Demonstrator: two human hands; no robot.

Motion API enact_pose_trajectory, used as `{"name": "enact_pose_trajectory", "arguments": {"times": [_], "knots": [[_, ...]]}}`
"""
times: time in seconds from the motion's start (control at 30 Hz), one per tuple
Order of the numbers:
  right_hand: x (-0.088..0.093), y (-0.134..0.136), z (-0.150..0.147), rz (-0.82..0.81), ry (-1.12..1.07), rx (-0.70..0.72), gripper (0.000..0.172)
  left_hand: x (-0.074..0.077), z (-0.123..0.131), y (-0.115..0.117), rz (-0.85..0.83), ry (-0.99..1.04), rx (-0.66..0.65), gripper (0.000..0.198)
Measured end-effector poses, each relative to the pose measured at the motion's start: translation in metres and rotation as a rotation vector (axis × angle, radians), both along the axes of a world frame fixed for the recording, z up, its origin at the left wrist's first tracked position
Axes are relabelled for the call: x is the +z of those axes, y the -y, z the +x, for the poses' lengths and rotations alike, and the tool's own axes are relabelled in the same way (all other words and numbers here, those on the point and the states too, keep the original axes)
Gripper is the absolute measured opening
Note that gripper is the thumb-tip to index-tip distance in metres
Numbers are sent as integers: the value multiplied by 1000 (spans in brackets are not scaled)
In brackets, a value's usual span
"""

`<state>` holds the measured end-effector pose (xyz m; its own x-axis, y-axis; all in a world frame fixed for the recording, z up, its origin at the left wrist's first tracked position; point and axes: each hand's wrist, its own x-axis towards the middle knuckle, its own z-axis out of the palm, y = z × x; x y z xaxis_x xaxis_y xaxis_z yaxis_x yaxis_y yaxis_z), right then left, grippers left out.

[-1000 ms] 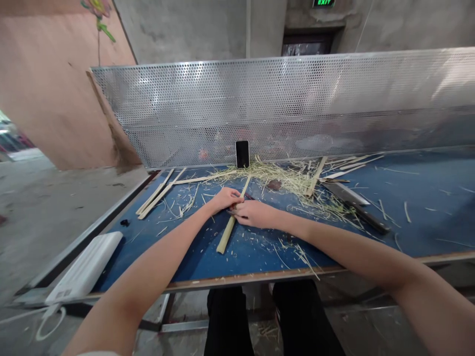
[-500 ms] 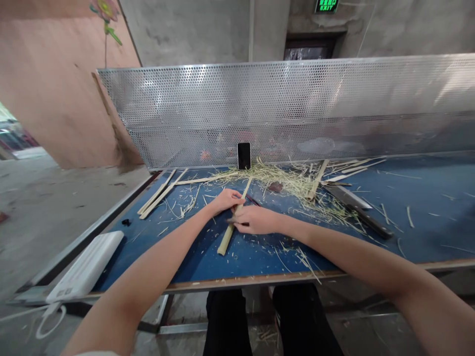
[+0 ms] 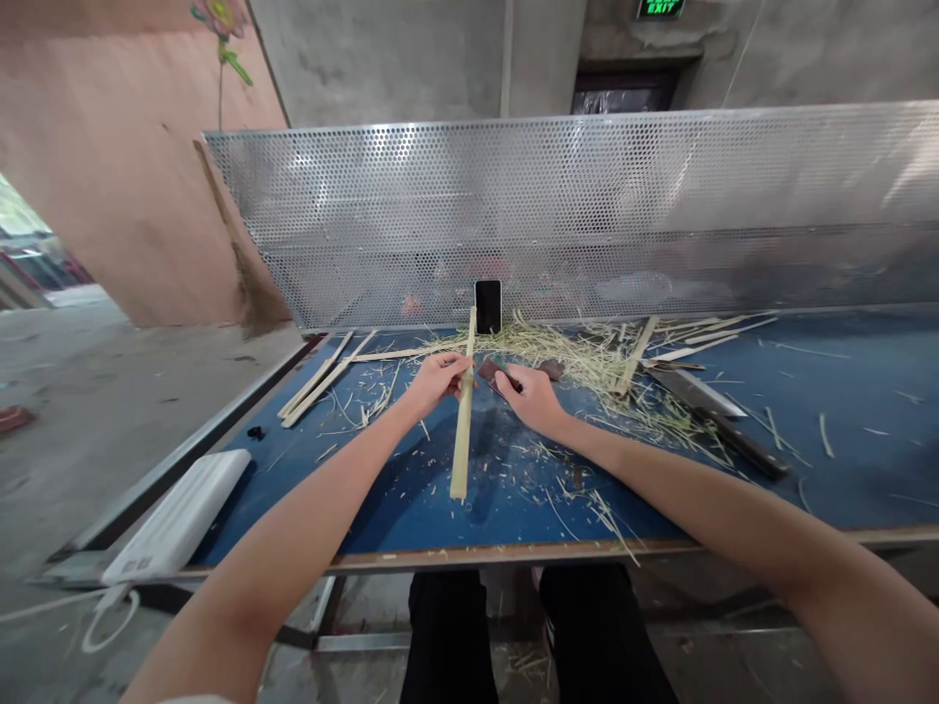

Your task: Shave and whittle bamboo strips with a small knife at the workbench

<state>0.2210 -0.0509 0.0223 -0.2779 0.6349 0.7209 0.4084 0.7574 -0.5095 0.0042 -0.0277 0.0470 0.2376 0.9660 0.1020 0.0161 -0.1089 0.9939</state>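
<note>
A pale bamboo strip (image 3: 462, 440) stands nearly lengthwise in front of me, its upper part pinched in the fingers of my left hand (image 3: 440, 379). My right hand (image 3: 533, 399) is just right of the strip, apart from it, with its fingers closed on a small dark brown piece (image 3: 497, 375). Whether that piece is a tool's handle or a block I cannot tell. Another brown piece (image 3: 551, 369) lies behind my right hand, by the shavings (image 3: 568, 344).
A black phone (image 3: 488, 306) leans on the perforated metal screen (image 3: 440, 215). More strips (image 3: 323, 383) lie at the left of the blue table (image 3: 411, 523). A large knife (image 3: 704, 406) lies at the right. A white power strip (image 3: 180, 513) sits at the left edge.
My right hand has moved off the strip to the right, and the brown piece now shows in it. The strip has turned more upright in view and its far end is raised.
</note>
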Motion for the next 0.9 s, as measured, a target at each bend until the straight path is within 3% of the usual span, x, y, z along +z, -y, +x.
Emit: {"name": "enact_pose_trajectory", "arguments": {"times": [0.37, 0.7, 0.9], "knots": [[-8, -7, -3, 6, 73, 9, 39, 25, 24, 34, 74, 110, 83, 32], [-11, -10, 0, -43, 145, 33, 43, 19, 35, 51, 101, 279, -77, 41], [-11, -7, 0, -32, 202, 99, 34, 21, 35, 53, 60, 209, -32, 41]]}}
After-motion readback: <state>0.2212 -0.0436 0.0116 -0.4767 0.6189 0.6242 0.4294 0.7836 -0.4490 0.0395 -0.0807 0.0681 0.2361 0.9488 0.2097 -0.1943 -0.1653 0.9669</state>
